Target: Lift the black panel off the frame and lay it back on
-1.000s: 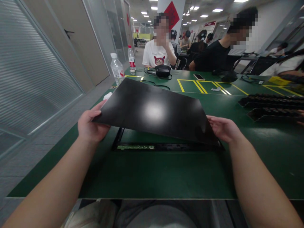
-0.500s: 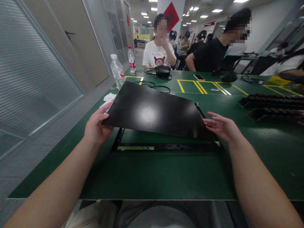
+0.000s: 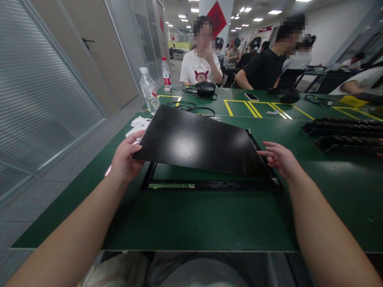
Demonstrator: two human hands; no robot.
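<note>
A large glossy black panel (image 3: pixel 197 143) is held tilted above a thin black frame (image 3: pixel 209 185) that lies on the green table (image 3: pixel 194 223). My left hand (image 3: pixel 125 161) grips the panel's near left corner, thumb on top. My right hand (image 3: pixel 279 159) sits at the panel's right edge with fingers spread and only the fingertips touching it. The panel's right side rests low, near the frame; its left side is raised. A green circuit strip (image 3: pixel 171 185) shows along the frame's front bar.
Two water bottles (image 3: pixel 149 91) stand at the far left, with black cables (image 3: pixel 191 107) and a black pouch (image 3: pixel 205 89) beyond. A phone (image 3: pixel 251 97) lies across the table. Black trays (image 3: pixel 344 133) sit at the right. Other people sit on the far side.
The panel has moved away from me and dropped lower toward the frame. My right hand has loosened from holding the edge to spread fingers.
</note>
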